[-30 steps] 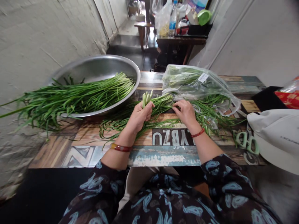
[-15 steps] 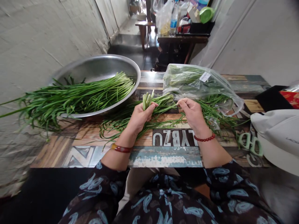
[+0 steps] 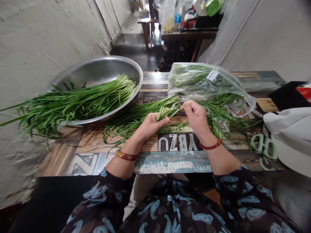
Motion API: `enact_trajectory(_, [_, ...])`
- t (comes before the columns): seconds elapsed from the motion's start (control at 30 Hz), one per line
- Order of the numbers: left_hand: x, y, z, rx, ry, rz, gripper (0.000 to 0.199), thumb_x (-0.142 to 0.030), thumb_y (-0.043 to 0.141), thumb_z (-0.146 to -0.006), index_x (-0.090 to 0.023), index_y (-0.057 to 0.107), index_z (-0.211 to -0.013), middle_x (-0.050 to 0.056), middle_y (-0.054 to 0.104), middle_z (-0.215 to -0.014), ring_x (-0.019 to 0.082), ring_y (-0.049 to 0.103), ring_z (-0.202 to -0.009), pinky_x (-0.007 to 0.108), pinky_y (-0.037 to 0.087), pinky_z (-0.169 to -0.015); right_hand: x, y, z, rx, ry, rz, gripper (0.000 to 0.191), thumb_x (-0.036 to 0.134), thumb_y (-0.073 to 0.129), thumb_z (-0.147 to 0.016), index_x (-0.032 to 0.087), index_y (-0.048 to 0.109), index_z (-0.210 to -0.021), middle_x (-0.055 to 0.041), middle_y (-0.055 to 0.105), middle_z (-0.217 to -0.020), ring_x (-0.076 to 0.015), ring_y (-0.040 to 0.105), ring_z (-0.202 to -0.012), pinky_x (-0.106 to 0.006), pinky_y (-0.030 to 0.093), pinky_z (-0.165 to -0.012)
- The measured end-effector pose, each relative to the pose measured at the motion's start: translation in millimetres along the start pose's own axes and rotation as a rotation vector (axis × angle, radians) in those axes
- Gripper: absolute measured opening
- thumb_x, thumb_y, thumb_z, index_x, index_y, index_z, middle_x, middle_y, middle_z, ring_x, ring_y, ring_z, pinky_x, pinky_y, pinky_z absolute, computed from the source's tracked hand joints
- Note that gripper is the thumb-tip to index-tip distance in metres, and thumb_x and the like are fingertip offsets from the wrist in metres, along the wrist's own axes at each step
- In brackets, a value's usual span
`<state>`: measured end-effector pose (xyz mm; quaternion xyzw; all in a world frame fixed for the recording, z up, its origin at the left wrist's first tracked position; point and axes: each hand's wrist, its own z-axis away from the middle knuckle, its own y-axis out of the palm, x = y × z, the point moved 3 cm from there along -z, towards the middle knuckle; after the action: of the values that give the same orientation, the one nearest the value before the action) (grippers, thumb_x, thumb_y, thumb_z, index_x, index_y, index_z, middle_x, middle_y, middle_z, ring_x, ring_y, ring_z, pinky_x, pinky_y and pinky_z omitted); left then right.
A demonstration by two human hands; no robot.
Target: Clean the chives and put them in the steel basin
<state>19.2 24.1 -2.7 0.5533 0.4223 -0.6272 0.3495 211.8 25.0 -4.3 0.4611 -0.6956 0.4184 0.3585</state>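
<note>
My left hand (image 3: pixel 151 124) is closed around a small bunch of garlic chives (image 3: pixel 164 112), their pale cut ends leaning to the right past my thumb. Just right of it, my right hand (image 3: pixel 195 117) pinches the pale tip of a thin chive stalk. Behind my left hand, a loose pile of chives (image 3: pixel 136 116) lies on the table. More chives fill a large steel basin (image 3: pixel 97 68) at the left, their leaves hanging over its rim. A clear plastic bag (image 3: pixel 218 84) of chives rests beyond my right hand, with loose stalks spilling around it.
Green-handled scissors (image 3: pixel 263 146) lie at the right beside a white cap (image 3: pixel 291 139). A black box (image 3: pixel 283 97) stands behind the cap. Further back, a small table (image 3: pixel 188 35) carries a water bottle (image 3: pixel 178 16) and bags. A rough wall (image 3: pixel 29 42) borders the left.
The bunch in my left hand has tipped from nearly upright to leaning right. My right hand has shifted slightly left, still pinching. The view has shifted a little.
</note>
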Motion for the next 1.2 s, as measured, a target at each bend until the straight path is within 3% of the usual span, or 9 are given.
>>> enact_trajectory(0.1, [1.4, -1.1, 0.2, 0.002, -0.027, -0.003, 0.032, -0.043, 0.07, -0.078, -0.012, 0.066, -0.071, -0.002, 0.054, -0.061, 0.007, 0.038, -0.055, 0.023, 0.029, -0.053, -10.2, -1.7, -1.8, -0.024, 0.12, -0.147, 0.04, 0.059, 0.053, -0.091, 0.022, 0.063, -0.08, -0.0007, 0.061, -0.075, -0.0144, 0.055, -0.071, -0.028, 0.045, -0.066])
enact_trajectory(0.23, [0.3, -0.6, 0.5, 0.007, -0.022, 0.023, 0.032, -0.043, 0.07, -0.078, -0.013, 0.064, -0.069, -0.004, 0.046, -0.057, 0.007, 0.033, -0.053, 0.023, 0.026, -0.052, -6.8, 10.8, 0.9, 0.211, 0.14, -0.174, 0.036, 0.058, 0.066, -0.083, 0.022, 0.067, -0.086, -0.0001, 0.064, -0.076, -0.0136, 0.055, -0.068, -0.027, 0.045, -0.064])
enact_trajectory(0.3, [-0.9, 0.3, 0.8, 0.027, -0.019, 0.018, 0.032, -0.043, 0.068, -0.08, -0.013, 0.064, -0.069, -0.004, 0.044, -0.056, 0.007, 0.033, -0.054, 0.023, 0.026, -0.052, -4.4, 16.3, 3.3, 0.255, 0.128, -0.127, 0.033, 0.054, 0.071, -0.079, 0.021, 0.068, -0.083, 0.0003, 0.064, -0.073, -0.0135, 0.054, -0.066, -0.027, 0.044, -0.063])
enact_trajectory(0.5, [-1.9, 1.0, 0.4, 0.069, -0.005, -0.043, 0.035, -0.046, 0.063, -0.083, -0.015, 0.065, -0.068, -0.003, 0.045, -0.057, 0.01, 0.035, -0.056, 0.025, 0.028, -0.056, -13.4, 16.1, 2.6, 0.086, 0.139, -0.167, 0.03, 0.05, 0.062, -0.087, 0.021, 0.066, -0.08, -0.0001, 0.063, -0.074, -0.0142, 0.056, -0.069, -0.028, 0.045, -0.067])
enact_trajectory(0.67, [1.1, 3.8, -2.0, 0.084, 0.07, -0.174, 0.039, -0.044, 0.062, -0.084, -0.016, 0.05, -0.059, -0.003, 0.042, -0.062, 0.01, 0.034, -0.061, 0.025, 0.028, -0.06, -10.5, -1.9, -1.1, -0.126, 0.09, -0.205, 0.037, 0.052, 0.05, -0.095, 0.023, 0.056, -0.073, 0.0013, 0.055, -0.069, -0.0128, 0.051, -0.063, -0.026, 0.042, -0.061])
enact_trajectory(0.8, [2.1, 7.3, -3.4, 0.116, 0.169, -0.286, 0.038, -0.04, 0.059, -0.088, -0.017, 0.046, -0.061, -0.002, 0.042, -0.065, 0.012, 0.038, -0.066, 0.025, 0.03, -0.063, 11.8, -6.0, 2.3, -0.055, -0.129, -0.007, 0.033, 0.047, 0.049, -0.098, 0.023, 0.061, -0.079, -0.0019, 0.062, -0.077, -0.0155, 0.057, -0.074, -0.03, 0.047, -0.072])
enact_trajectory(0.93, [2.0, 7.6, -3.6, 0.14, 0.214, -0.345, 0.039, -0.038, 0.055, -0.091, -0.017, 0.042, -0.062, -0.003, 0.04, -0.064, 0.012, 0.038, -0.065, 0.025, 0.03, -0.064, 20.9, 2.9, 6.1, 0.027, -0.278, 0.135, 0.022, 0.036, 0.06, -0.092, 0.022, 0.063, -0.076, -0.0012, 0.065, -0.075, -0.0151, 0.057, -0.07, -0.029, 0.047, -0.067])
enact_trajectory(1.1, [-2.3, 6.1, -3.5, 0.142, 0.3, -0.408, 0.033, -0.035, 0.054, -0.092, -0.015, 0.051, -0.066, -0.001, 0.045, -0.07, 0.013, 0.045, -0.071, 0.025, 0.035, -0.068, 14.6, 9.6, 6.0, 0.055, -0.27, 0.087, 0.021, 0.03, 0.068, -0.086, 0.021, 0.065, -0.067, 0.0004, 0.066, -0.068, -0.0132, 0.058, -0.063, -0.027, 0.046, -0.064])
enact_trajectory(1.2, [-4.5, 1.6, -4.3, 0.092, 0.346, -0.389, 0.033, -0.035, 0.055, -0.092, -0.015, 0.054, -0.066, 0.001, 0.049, -0.074, 0.014, 0.048, -0.077, 0.026, 0.038, -0.072, 1.9, 6.6, 1.2, 0.089, -0.13, -0.01, 0.022, 0.035, 0.068, -0.086, 0.02, 0.069, -0.07, 0.0002, 0.069, -0.069, -0.0135, 0.061, -0.065, -0.027, 0.048, -0.065])
